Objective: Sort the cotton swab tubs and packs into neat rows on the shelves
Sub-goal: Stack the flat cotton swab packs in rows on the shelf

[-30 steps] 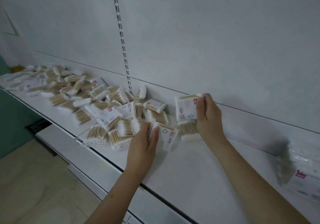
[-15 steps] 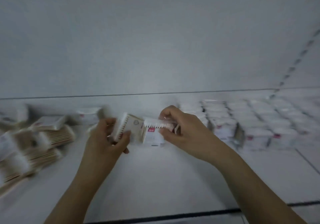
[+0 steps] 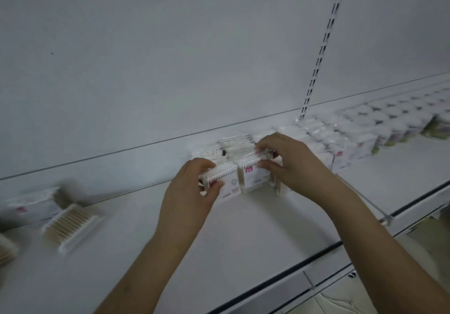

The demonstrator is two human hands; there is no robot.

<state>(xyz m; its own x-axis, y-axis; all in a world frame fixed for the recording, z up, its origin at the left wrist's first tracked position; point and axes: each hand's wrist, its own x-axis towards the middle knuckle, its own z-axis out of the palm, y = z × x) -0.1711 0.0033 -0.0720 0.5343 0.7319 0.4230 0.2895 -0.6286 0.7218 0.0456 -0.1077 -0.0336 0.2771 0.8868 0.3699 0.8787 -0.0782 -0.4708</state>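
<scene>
Now both hands are right up at the back of the shelf (image 3: 243,236), working at the near end of the row (image 3: 323,138). Left hand (image 3: 192,192) has its fingers and thumb curled round one pack (image 3: 225,180), standing it upright on the shelf, swab tips showing along the top edge. Right hand (image 3: 289,165) pinches a second pack (image 3: 252,175) by its top, thumb at the front, fingers over the back, a pink label facing us. Those two packs stand side by side, touching, and just behind them more packs sit against the back panel (image 3: 170,70). From there the row runs off to the right along the wall, past the slotted upright (image 3: 321,53), blurring as it goes; farther right are round tubs (image 3: 399,116), closely ranked. Over on the left, well apart from the hands, loose packs (image 3: 70,223) lie flat on the shelf, wooden sticks visible through the wrap, all of it smeared by motion. At the right, a thin wire divider (image 3: 362,199) reaches to the shelf's front edge.
</scene>
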